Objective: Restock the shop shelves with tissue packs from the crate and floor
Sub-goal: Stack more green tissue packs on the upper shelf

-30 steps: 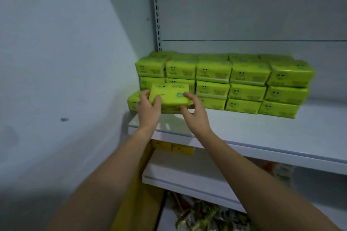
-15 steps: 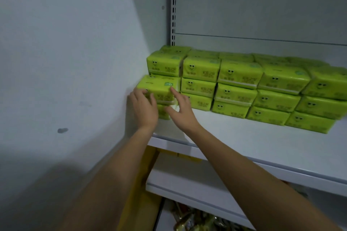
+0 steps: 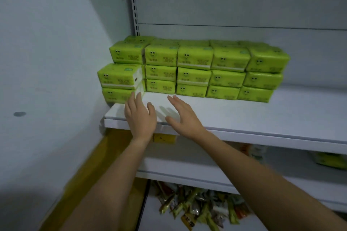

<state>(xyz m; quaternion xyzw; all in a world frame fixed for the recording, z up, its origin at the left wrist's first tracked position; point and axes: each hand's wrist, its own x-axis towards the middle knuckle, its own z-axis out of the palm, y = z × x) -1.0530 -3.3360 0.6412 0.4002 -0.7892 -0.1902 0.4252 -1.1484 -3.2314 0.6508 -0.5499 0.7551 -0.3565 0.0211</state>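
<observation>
From my remote seat, the biggest thing in view is the white upper shelf (image 3: 262, 116), running from the side wall at its left end out past the right of the frame. A lower shelf (image 3: 187, 167) sits beneath it. Along the upper shelf's back edge stands the main block of tissue packs (image 3: 195, 69), green, five columns wide and three high, with more behind. Below both shelves lies a loose heap of snack packets (image 3: 197, 206). At the upper shelf's left end, in front of the block and close to the wall, two more packs are stacked: the top front pack (image 3: 118, 76) sits squarely on the bottom front pack (image 3: 116, 95). My left hand (image 3: 140, 118) is flat and open, holding nothing, with its fingertips at the bottom front pack's right corner; whether they touch it I cannot tell. My right hand (image 3: 185, 116) hovers over the bare shelf near the front edge, fingers spread and empty. A lone green pack (image 3: 331, 160) rests on the lower shelf at the far right. I judge that one placement is finished and a second front row has begun. Next I need to turn away, find the crate or floor stock, which is out of view, and set another pack just right of that front stack.
</observation>
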